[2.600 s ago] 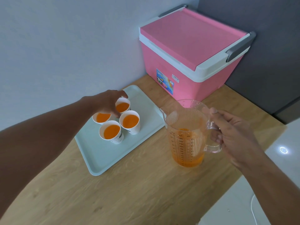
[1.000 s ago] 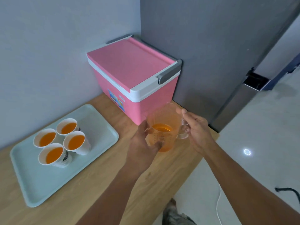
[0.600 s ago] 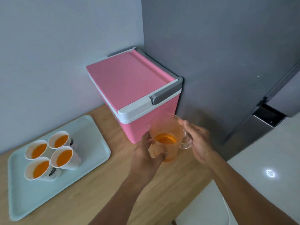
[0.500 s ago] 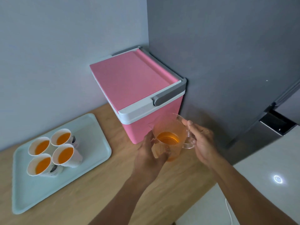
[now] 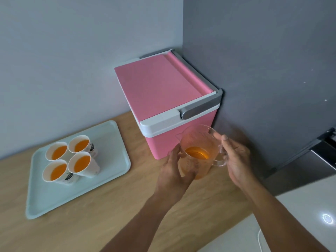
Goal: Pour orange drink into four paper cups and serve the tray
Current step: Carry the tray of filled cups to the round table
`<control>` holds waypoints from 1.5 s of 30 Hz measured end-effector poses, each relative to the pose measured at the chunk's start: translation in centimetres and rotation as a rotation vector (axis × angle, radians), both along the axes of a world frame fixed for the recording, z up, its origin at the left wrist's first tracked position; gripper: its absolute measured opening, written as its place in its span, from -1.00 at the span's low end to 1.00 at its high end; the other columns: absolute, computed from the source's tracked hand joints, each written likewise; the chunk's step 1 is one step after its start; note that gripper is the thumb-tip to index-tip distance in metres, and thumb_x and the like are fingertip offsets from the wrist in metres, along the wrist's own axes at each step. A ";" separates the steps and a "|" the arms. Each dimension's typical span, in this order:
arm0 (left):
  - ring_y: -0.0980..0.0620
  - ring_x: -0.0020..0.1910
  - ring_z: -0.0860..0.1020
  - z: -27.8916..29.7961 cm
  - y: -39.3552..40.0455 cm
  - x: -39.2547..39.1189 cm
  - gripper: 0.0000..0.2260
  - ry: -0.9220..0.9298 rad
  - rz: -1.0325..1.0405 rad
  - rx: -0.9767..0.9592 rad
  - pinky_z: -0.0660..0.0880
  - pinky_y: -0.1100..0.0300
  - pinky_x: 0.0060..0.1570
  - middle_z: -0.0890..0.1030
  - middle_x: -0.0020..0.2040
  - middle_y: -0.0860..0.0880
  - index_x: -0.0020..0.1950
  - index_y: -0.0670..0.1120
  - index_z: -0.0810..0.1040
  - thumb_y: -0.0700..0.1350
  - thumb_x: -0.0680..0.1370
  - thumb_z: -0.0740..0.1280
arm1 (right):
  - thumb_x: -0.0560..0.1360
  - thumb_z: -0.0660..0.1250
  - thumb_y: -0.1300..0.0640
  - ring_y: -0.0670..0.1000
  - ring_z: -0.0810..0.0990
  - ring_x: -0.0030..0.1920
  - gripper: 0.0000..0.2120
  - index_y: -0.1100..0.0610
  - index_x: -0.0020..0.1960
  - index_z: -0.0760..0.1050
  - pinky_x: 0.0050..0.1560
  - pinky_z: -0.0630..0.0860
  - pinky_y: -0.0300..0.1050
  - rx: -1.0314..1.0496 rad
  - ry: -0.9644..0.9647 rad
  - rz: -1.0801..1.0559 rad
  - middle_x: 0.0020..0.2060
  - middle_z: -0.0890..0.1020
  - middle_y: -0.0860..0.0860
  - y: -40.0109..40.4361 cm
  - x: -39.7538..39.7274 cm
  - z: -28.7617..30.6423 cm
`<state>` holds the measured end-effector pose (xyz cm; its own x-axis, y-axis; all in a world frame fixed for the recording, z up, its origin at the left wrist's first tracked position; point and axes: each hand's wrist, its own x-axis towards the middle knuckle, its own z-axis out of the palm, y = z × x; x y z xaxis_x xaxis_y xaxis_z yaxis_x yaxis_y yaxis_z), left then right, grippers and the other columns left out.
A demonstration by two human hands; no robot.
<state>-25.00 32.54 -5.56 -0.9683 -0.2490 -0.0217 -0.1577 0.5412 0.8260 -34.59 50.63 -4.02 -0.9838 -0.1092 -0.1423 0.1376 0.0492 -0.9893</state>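
Observation:
A clear plastic jug (image 5: 198, 142) with a little orange drink in its bottom sits near the right end of the wooden counter (image 5: 109, 211), in front of the pink cooler. My left hand (image 5: 174, 171) cups the jug's lower left side. My right hand (image 5: 236, 160) holds its handle on the right. At the left, a pale green tray (image 5: 112, 146) carries several white paper cups (image 5: 81, 163), each holding orange drink, grouped close together.
A pink cooler box (image 5: 163, 88) with a closed lid and grey handle stands in the back corner, just behind the jug. A dark grey panel (image 5: 263, 70) rises on the right. The counter's right edge drops to a pale floor (image 5: 300, 206).
My left hand left the cups and came over to the jug's side. The jug has moved right, toward the cooler's front corner, with both hands on it. The view swung right.

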 end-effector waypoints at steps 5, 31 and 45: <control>0.25 0.26 0.52 -0.4 -2.4 4.3 -0.36 -0.061 0.078 0.075 0.55 0.20 0.22 0.44 0.38 0.25 0.50 0.16 0.29 0.10 0.50 0.50 | 0.66 0.23 -0.21 -0.25 0.65 -0.02 -0.50 0.08 0.43 0.58 -0.04 0.57 -0.31 0.055 0.092 -0.337 0.07 0.71 0.00 0.6 2.1 -1.8; 0.15 0.06 0.56 -3.0 -35.3 21.7 -0.38 -0.151 0.509 -0.046 0.56 0.16 0.04 0.57 0.21 0.12 0.37 0.02 0.46 0.02 0.38 0.62 | 0.47 0.58 -0.06 -0.12 0.56 -0.08 -0.39 -0.07 0.47 0.47 -0.07 0.51 -0.28 0.568 0.088 0.540 0.03 0.60 -0.04 -30.4 13.9 -2.2; 0.09 0.18 0.55 -2.9 -34.6 15.7 -0.31 -0.009 0.537 0.136 0.54 0.18 0.12 0.53 0.24 0.19 0.32 0.18 0.32 0.11 0.33 0.64 | 0.35 0.67 -0.13 -0.05 0.55 0.27 -0.23 -0.19 0.46 0.40 0.04 0.50 -0.18 0.531 0.216 0.586 0.32 0.54 -0.11 -37.1 11.8 -4.1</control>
<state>-9.31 -2.10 -8.44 -0.7057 -0.7019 -0.0960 -0.3897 0.2715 0.8800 -22.76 13.53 -8.10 -0.7997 -0.5854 -0.1332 -0.2469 0.5230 -0.8158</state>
